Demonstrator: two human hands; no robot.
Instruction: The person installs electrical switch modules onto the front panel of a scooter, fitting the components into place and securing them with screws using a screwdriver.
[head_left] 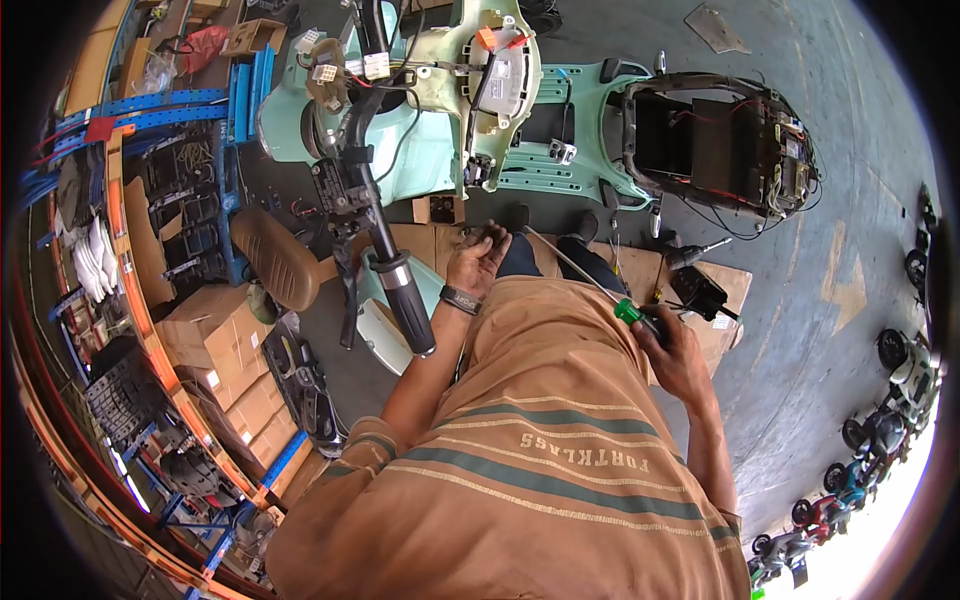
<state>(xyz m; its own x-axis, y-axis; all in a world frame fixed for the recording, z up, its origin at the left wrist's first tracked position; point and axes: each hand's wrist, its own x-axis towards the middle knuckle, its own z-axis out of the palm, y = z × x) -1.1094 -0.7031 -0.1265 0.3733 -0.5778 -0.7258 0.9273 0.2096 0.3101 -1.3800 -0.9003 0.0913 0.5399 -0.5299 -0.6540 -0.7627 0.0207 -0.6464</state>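
In the head view, my right hand is wrapped round the handle of a long screwdriver, green and black. Its thin shaft slants up and left across my legs. My left hand is turned palm up in front of my waist, its fingers curled inward; anything small in them is hidden. Ahead of both hands stands a partly stripped mint-green scooter. Its handlebar grip hangs to the left of my left hand. Loose wires and white connectors stick out at the steering head.
Flattened cardboard lies underfoot, with a power drill and a black part on it. A green panel, a brown seat and cartons are at left, beside orange shelving. Several scooters line the right.
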